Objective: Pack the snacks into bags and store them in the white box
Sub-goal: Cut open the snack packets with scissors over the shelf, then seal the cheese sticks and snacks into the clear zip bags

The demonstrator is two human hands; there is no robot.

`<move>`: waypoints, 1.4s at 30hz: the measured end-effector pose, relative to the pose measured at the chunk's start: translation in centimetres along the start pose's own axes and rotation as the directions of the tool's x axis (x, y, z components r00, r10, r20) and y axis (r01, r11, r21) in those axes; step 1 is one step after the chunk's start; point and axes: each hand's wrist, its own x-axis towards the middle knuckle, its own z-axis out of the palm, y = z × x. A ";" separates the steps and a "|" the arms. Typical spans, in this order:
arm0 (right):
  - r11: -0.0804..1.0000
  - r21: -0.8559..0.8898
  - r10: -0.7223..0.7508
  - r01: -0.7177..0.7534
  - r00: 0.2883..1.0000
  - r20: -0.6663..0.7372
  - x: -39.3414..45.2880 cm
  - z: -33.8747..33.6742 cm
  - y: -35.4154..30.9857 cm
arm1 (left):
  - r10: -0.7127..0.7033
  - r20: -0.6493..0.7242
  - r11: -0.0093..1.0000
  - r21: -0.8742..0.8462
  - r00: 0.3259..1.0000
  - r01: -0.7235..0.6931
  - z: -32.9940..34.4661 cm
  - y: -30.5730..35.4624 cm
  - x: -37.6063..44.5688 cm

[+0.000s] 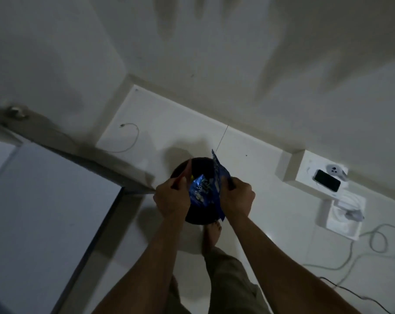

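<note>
Dim view: both hands hold a black bag (197,217) open at frame centre, left hand (172,198) at 9 o'clock gripping its rim, right hand (236,198) at 3 o'clock pinching rim w/ blue snack packet (206,191) going in.

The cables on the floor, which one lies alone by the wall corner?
The thin pale cable, curled left of the hands; the others trail at the right near the white box.

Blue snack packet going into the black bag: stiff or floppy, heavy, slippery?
Probably floppy: the blue snack packet shows creases and bends between the left hand and right hand. Likely light for its size, since fingers alone hold it above the black bag. Its glossy film catches light, so it may be somewhat slippery.
</note>
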 end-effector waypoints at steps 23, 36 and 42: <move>0.949 0.043 -0.311 0.312 0.907 0.282 -9.4 -1.9 -10.2 | -0.042 -0.209 0.984 -0.176 0.977 0.004 -16.4 0.3 -6.3; 0.781 0.231 -0.614 0.579 0.649 0.449 -32.7 2.1 -11.5 | -0.176 -0.488 0.928 -0.371 0.855 -0.021 -34.1 -17.6 -18.1; 0.730 0.231 -0.632 0.643 0.508 0.584 -41.0 6.1 -8.7 | -0.313 -0.557 0.897 -0.440 0.769 0.047 -39.2 -26.5 -23.1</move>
